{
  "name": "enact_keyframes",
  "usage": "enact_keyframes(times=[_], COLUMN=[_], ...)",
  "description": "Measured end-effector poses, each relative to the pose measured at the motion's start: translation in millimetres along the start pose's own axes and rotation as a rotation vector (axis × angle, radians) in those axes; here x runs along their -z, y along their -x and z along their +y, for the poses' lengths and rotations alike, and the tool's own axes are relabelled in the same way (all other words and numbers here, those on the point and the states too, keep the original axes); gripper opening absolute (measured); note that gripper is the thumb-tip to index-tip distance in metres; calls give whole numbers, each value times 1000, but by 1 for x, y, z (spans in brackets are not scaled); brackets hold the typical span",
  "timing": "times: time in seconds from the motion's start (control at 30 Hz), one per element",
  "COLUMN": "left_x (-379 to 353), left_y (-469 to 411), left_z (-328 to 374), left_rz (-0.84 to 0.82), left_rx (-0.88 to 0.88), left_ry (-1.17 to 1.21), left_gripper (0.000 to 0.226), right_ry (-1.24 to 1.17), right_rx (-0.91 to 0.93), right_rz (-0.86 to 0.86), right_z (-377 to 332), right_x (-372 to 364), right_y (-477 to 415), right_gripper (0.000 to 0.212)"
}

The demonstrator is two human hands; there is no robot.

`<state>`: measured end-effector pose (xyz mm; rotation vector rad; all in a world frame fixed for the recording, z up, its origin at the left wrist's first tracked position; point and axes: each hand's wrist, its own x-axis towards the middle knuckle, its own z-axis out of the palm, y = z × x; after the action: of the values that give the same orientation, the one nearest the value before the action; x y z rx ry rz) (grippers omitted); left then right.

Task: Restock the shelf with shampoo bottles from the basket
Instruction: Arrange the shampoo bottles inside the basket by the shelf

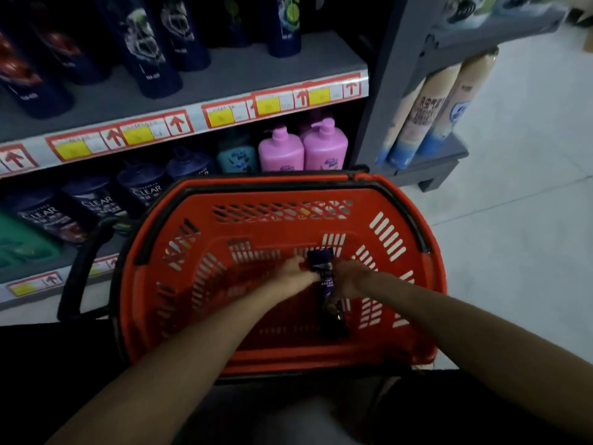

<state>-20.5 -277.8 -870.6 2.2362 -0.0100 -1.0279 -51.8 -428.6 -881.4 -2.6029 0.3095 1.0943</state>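
A red plastic shopping basket with black handles stands on the floor in front of me. Inside it lies one dark blue shampoo bottle, lengthwise on the basket's floor. My left hand grips the bottle's left side near its upper end. My right hand is closed on its right side. The grey shelf rises behind the basket, with dark blue shampoo bottles upright on the upper board and more dark blue bottles on the lower board.
Two pink pump bottles and a teal bottle stand on the lower shelf right behind the basket. An end rack at the right holds tall spray cans. Pale floor tiles stretch to the right.
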Motion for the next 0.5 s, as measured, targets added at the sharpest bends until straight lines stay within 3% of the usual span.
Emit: enact_keyframes(times=[0.13, 0.27, 0.43, 0.5], left_x=[-18, -36, -47, -48], left_y=[-29, -58, -73, -76], left_z=[-5, -13, -13, -14], left_rz=[-36, -51, -174, -163], left_rx=[96, 198, 375, 399], left_ry=[67, 170, 413, 444], left_gripper=[60, 54, 46, 41], right_ry=[-105, -184, -438, -514], right_rx=[-12, 56, 88, 74], right_rz=[-2, -40, -7, 17], right_z=[10, 11, 38, 35], right_x=[-2, -16, -48, -47], right_y=[-18, -36, -89, -84], right_gripper=[45, 39, 51, 45])
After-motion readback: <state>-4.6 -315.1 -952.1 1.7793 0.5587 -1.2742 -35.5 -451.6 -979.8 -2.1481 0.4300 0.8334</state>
